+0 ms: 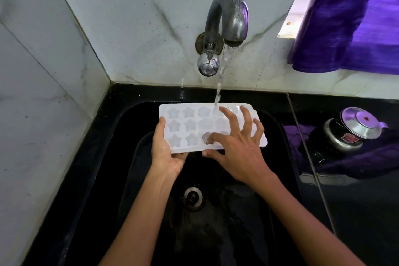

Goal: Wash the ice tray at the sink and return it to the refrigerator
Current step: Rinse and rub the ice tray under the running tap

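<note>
Single head-worn view, close above the black sunken sink (112, 157), facing forward and steeply down, curved steel wall tap (226, 17) straight ahead above it

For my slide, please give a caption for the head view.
Left hand holds star-mould ice tray under running tap; right hand rubs it.

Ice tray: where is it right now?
Head view, centre: ice tray held over the black sink under the tap, left hand gripping its left end.
</note>
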`<move>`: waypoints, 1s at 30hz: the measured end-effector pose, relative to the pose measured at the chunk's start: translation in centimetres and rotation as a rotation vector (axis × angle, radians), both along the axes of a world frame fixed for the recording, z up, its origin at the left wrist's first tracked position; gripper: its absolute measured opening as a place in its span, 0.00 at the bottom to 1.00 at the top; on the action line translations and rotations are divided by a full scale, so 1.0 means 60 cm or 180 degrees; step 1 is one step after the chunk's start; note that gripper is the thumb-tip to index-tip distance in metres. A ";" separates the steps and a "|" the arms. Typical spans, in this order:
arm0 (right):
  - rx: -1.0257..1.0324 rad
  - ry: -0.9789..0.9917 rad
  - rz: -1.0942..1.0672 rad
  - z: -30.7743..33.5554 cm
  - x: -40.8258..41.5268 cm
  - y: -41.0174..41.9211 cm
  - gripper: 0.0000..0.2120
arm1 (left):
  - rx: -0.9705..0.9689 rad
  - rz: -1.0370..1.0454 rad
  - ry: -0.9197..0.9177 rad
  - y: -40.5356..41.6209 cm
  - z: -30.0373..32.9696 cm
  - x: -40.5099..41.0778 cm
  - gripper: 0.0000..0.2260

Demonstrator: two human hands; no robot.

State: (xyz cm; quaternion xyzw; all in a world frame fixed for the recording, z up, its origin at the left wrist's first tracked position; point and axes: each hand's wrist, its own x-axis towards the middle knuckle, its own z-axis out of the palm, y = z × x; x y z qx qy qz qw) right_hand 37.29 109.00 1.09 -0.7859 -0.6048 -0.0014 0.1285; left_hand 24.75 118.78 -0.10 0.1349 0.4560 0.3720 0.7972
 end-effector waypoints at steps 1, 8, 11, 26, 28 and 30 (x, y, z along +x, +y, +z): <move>0.0027 -0.0001 0.0000 -0.001 0.003 0.002 0.13 | -0.0003 0.0004 0.0007 0.000 0.000 0.000 0.16; -0.0155 -0.0074 0.0154 0.013 0.006 0.003 0.14 | 0.0076 -0.0068 -0.0031 0.002 0.001 0.006 0.17; -0.0165 -0.0147 0.0146 0.016 0.012 0.002 0.13 | 0.0092 -0.0107 -0.0041 -0.002 -0.004 0.004 0.18; -0.0745 -0.0106 0.0267 0.042 0.021 -0.015 0.18 | -0.0043 -0.0293 -0.0167 -0.021 -0.007 0.011 0.21; -0.0814 -0.0086 0.0311 0.045 0.021 -0.020 0.17 | -0.0021 -0.0387 -0.0113 -0.029 -0.008 0.010 0.21; -0.0830 -0.0003 0.0339 0.049 0.023 -0.023 0.17 | -0.0034 -0.0439 -0.0106 -0.042 -0.010 0.008 0.21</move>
